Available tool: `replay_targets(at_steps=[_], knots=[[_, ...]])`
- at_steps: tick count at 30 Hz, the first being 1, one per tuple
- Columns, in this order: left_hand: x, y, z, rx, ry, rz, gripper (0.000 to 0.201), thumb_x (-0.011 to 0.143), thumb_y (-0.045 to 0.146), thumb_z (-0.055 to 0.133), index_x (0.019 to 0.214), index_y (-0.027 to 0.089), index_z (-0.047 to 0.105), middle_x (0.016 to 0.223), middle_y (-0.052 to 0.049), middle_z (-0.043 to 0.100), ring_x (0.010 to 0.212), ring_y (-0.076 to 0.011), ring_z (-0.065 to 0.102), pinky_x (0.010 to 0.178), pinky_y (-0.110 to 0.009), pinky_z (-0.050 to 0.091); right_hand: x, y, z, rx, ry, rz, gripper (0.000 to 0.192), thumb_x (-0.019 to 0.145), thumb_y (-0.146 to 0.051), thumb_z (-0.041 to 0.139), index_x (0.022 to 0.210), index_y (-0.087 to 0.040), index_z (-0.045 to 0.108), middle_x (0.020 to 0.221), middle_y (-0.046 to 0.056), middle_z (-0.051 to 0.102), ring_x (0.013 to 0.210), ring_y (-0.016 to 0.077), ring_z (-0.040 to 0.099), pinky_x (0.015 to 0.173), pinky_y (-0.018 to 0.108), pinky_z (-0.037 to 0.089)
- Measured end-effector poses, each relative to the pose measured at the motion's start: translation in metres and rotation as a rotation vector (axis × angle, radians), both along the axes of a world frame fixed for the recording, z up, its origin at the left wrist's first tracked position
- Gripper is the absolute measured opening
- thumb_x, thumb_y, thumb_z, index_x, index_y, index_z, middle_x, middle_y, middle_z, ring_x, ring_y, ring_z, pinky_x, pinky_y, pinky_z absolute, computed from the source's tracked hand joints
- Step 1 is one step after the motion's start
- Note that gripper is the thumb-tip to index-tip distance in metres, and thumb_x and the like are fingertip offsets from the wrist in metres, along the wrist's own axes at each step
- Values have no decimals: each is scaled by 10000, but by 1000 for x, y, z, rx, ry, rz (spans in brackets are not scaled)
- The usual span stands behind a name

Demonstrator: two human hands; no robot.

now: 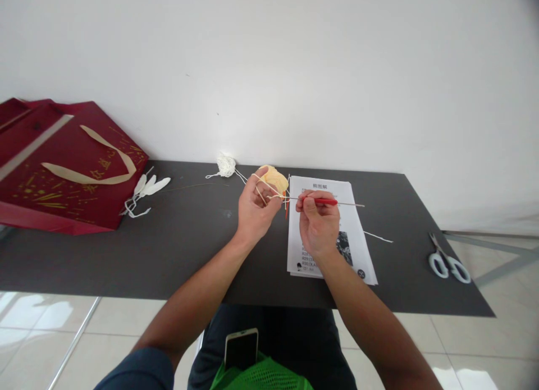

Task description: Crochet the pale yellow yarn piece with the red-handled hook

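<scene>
Spanning the view: a long dark grey tabletop (168, 255), bare in front, which left room for both forearms. Lying flat at the far left, clear of the work: a large red paper gift bag with cream ribbon handles (63, 171). Set just right of centre and squared to the sitter, so probably kept where the print could be read: a white printed paper sheet (357, 249), partly covered by the right wrist.

Raised over the table beside the sheet: the left hand (254, 207), closed on a small pale yellow crocheted piece (275, 178), with thin white thread looped over the fingers, likely to keep it taut. Facing it, close but not touching: the right hand (319, 224), pinched shut in a pencil hold around a thin metal crochet hook with a red grip (326, 201), held level, tip pointing at the yellow piece and tail out over the sheet.

Parked well off to the right edge: white-handled scissors (448, 261), blades closed. Sat behind the left hand near the wall: a small ball of white yarn (226, 165), its strand running forward to the fingers.
</scene>
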State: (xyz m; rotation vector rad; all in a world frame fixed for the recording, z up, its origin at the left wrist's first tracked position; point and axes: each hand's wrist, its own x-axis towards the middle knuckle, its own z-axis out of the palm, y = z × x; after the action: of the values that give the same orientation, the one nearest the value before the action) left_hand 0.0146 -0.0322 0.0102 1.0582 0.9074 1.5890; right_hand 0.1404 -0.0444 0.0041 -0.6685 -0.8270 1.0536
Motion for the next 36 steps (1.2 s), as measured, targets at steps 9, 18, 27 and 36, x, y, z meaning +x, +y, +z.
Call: replay_targets(at_steps=[9, 18, 27, 36], knots=[[1, -2, 5, -13, -7, 37, 749, 743, 216, 823, 1408, 246, 479, 793, 36, 666, 717, -134, 666, 707, -276, 541, -1, -3, -1, 42, -15, -51, 127, 826, -221, 797, 869, -262, 685, 863, -19, 699, 688, 104, 611, 634, 266, 496], [0, -3, 5, 15, 31, 78, 724, 764, 195, 807, 1409, 225, 479, 758, 36, 679, 715, -146, 709, 643, -251, 523, -2, -4, -3, 113, -37, -83, 140, 824, -173, 798, 891, -269, 722, 891, -15, 736, 676, 105, 659, 631, 273, 533], [1, -2, 3, 53, 73, 144, 674, 740, 186, 821, 1348, 226, 534, 738, 58, 654, 638, -105, 653, 627, -232, 529, -3, -3, -13, 193, -136, -130, 139, 828, -204, 804, 915, -292, 742, 908, -15, 760, 689, 129, 702, 602, 290, 589], [4, -4, 7, -28, 86, 289, 577, 728, 157, 809, 1256, 202, 579, 763, 52, 685, 646, -88, 646, 650, -223, 518, 0, -15, -14, 418, -632, -283, 340, 848, -98, 761, 1070, -354, 794, 1042, 22, 819, 894, 197, 774, 790, 395, 661]])
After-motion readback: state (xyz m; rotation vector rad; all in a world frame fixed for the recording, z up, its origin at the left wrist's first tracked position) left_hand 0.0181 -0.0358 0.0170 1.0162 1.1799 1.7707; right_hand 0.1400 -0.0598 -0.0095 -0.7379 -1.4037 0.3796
